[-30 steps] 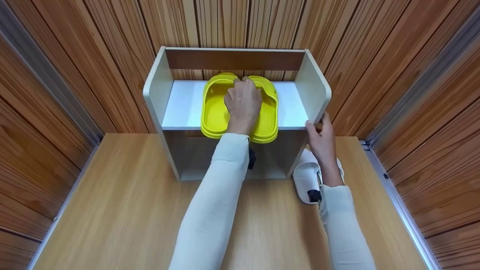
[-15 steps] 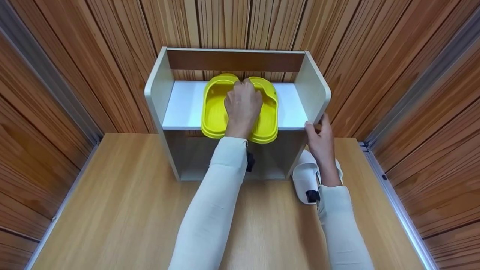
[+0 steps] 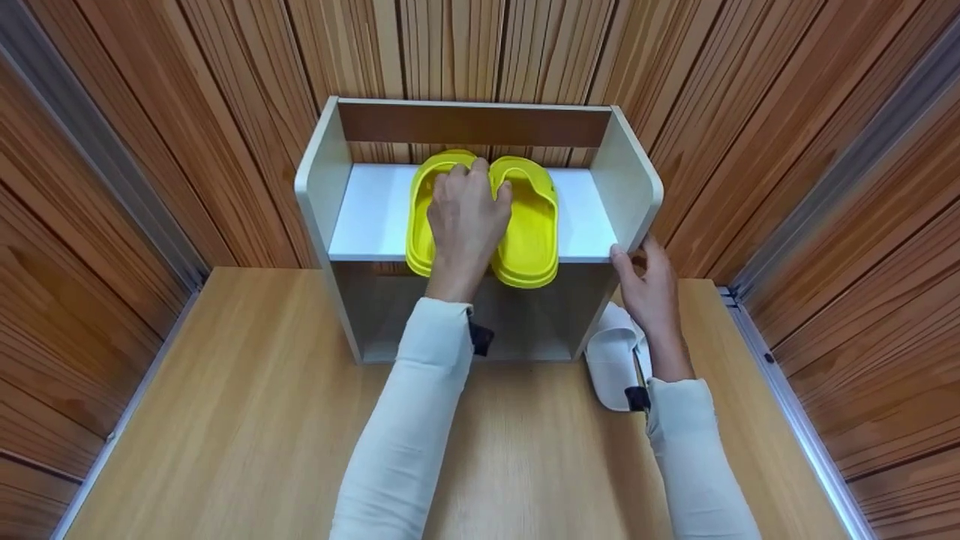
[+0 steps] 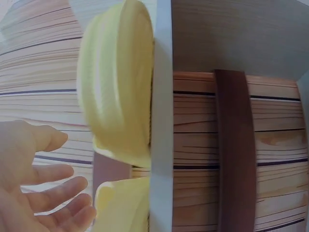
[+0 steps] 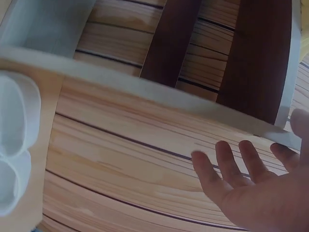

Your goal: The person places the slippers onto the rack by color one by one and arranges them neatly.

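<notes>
A pair of yellow slippers (image 3: 526, 247) stands side by side on the white upper board of a small shelf unit (image 3: 379, 217), their ends jutting over its front edge. My left hand (image 3: 466, 229) hovers over the left slipper and covers part of it. In the left wrist view its fingers (image 4: 58, 193) are spread and relaxed, apart from the yellow slippers (image 4: 120, 87). At the right side panel (image 3: 628, 180), my right hand (image 3: 654, 296) holds the front edge, thumb at the front and fingers (image 5: 234, 164) along the outer face.
White slippers (image 3: 611, 356) lie on the wooden floor board (image 3: 262, 420) right of the shelf unit, partly behind the right forearm. Below the upper board is a lower compartment (image 3: 525, 315). Wood-panelled walls (image 3: 450, 52) rise behind and at both sides.
My left hand has let go of the yellow slippers, loosened its fingers and moved slightly left and toward me. The slippers keep their place on the shelf. My right hand stays on the side panel.
</notes>
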The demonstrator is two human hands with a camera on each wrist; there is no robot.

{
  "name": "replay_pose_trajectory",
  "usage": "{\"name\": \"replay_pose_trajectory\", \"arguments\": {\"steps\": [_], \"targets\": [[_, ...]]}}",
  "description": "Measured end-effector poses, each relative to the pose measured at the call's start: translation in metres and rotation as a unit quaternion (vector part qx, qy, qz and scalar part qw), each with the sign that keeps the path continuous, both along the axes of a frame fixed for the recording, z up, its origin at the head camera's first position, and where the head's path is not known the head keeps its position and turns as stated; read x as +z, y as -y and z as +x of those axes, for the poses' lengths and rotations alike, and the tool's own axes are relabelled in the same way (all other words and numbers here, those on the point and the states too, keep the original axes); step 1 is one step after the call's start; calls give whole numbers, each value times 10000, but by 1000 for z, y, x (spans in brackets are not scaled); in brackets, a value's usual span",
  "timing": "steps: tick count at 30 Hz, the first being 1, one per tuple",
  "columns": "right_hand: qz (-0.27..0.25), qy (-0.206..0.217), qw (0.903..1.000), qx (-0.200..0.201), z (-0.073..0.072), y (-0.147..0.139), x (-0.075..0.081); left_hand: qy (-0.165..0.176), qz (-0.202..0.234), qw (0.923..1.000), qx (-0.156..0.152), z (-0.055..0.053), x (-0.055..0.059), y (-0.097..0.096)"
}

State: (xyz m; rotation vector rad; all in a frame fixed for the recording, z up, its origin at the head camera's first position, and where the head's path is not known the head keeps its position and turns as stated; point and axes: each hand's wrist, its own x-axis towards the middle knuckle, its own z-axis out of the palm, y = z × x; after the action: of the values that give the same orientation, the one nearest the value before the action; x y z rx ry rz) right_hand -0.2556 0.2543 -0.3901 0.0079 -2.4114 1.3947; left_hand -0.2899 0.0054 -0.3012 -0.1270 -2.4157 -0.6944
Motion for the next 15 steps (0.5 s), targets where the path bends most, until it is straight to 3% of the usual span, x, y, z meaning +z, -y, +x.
{"name": "replay_pose_trajectory", "arguments": {"steps": [4,7,11,15], "targets": [[568,-38,9982,-173,6,-3,0,-418,-146,9990,55,13,-4,14],[1064,-184,9937,-313,11,-7,0,-681,-21,9976,-115,23,-4,26],[1803,-439,9814,-490,15,-16,-3,-926,139,9947,-432,37,-5,44],[2338,-610,9683,-628,20,-28,-9,-1172,96,9921,-447,51,-14,67]]}}
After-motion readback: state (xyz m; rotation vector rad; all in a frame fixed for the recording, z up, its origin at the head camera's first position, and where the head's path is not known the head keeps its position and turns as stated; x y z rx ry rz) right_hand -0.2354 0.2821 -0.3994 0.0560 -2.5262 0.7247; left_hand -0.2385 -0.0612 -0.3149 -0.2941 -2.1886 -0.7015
